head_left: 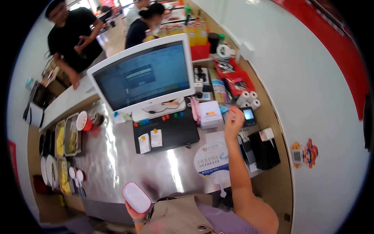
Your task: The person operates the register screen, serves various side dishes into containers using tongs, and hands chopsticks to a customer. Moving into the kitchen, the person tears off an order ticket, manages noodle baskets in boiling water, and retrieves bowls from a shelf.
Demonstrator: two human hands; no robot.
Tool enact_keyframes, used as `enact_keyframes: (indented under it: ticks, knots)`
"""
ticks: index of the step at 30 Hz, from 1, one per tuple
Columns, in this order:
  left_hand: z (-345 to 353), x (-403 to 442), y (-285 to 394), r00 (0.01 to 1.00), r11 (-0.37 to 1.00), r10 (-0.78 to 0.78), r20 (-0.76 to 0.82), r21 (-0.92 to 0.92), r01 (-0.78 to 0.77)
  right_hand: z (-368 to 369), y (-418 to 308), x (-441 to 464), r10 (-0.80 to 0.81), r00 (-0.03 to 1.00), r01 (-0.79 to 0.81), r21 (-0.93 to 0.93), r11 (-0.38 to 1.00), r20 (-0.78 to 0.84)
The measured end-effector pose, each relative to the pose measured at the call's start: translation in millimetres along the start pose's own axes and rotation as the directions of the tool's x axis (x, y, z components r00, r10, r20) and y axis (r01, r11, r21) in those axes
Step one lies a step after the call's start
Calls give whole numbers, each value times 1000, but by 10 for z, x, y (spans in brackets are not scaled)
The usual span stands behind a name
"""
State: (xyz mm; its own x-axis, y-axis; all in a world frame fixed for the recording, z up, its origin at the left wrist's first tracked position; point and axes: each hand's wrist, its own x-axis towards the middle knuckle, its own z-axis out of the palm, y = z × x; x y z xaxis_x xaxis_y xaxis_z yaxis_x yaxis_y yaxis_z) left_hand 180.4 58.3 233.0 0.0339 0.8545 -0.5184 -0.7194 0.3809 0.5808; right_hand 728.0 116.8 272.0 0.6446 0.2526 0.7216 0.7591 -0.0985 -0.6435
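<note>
In front of the monitor [142, 78], the left hand [133, 211] grips a red-rimmed dish [136, 197]. Right of the monitor, the right hand [234, 123] is near a small-screened device [248, 115]; that hand's grip cannot be told. Behind the monitor stand yellow bottles [201, 33].

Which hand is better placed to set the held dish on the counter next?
Probably the left hand: it holds the dish near the counter; the right hand is by the lit device.

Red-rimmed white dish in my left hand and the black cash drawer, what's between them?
Only bare steel countertop shows between the dish and the cash drawer in the head view.
</note>
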Motion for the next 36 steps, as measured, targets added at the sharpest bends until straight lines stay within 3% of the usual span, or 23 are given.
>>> enact_keyframes:
  ticks: [2,4,8,10,12,15,17,18,21,22,24,25,26,27,28,30,31,32,34,35,36]
  knots:
    - [41,-1,46,992,990,-123,15,-62,123,-50,59,-228,262,965,-261,88,961,-3]
    - [6,69,80,993,988,-114,0,-102,114,-53,-154,-451,284,958,-284,182,941,27]
    - [-153,221,129,988,958,-154,11,-242,152,55,-606,-1221,382,834,-448,85,890,398]
    - [-195,260,114,989,950,-144,29,-275,146,147,-855,-1649,363,759,-500,127,857,541]
    - [-265,330,176,979,926,-198,46,-318,203,262,-1126,-2060,198,757,-367,155,917,623]
    - [-391,475,242,967,899,-246,67,-357,254,376,-1577,-2460,96,694,-323,190,927,714]
    - [-514,645,334,957,900,-270,107,-324,290,475,-1870,-2678,42,563,-325,174,930,826]
    - [-581,721,379,952,897,-280,120,-319,305,494,-1977,-2764,49,573,-319,167,933,818]
    - [-718,1049,655,918,882,-374,131,-255,396,618,-2243,-3009,121,450,-301,23,953,885]
    - [-725,1130,770,909,877,-390,147,-242,415,638,-2296,-3088,135,467,-298,12,954,874]
    - [-794,1322,1091,903,894,-396,167,-153,421,759,-2481,-3292,321,324,-369,-194,909,890]
    - [-853,1436,1164,894,889,-411,178,-135,436,852,-2544,-3368,338,339,-377,-202,904,878]
    - [-933,1580,1274,879,893,-419,230,-69,444,958,-2665,-3474,465,85,-666,-297,684,881]
    - [-999,1680,1342,862,897,-423,278,-4,442,1017,-2743,-3573,475,-192,-844,-392,367,859]
    - [-937,1689,1427,851,890,-441,284,14,457,1058,-2939,-3583,490,-182,-852,-385,354,853]
    - [-686,1706,1599,741,815,-578,342,202,542,1251,-3424,-3491,216,-502,-862,-464,-205,837]
    - [-827,1827,1497,669,748,-658,346,201,632,1315,-3447,-3579,221,-494,-866,-451,-216,841]
    - [-781,1896,1534,660,741,-667,345,217,636,1390,-3444,-3678,232,-445,-890,-396,-227,865]
    - [-659,2063,1576,645,673,-720,255,484,560,1482,-3444,-3698,241,-387,-912,-332,-241,890]
    - [-707,2285,1629,597,558,-769,227,695,454,1462,-3475,-3558,228,-383,-905,-315,-286,895]
    - [-707,2576,1681,718,432,-681,146,871,233,1453,-3456,-3449,213,-379,-896,-299,-328,900]
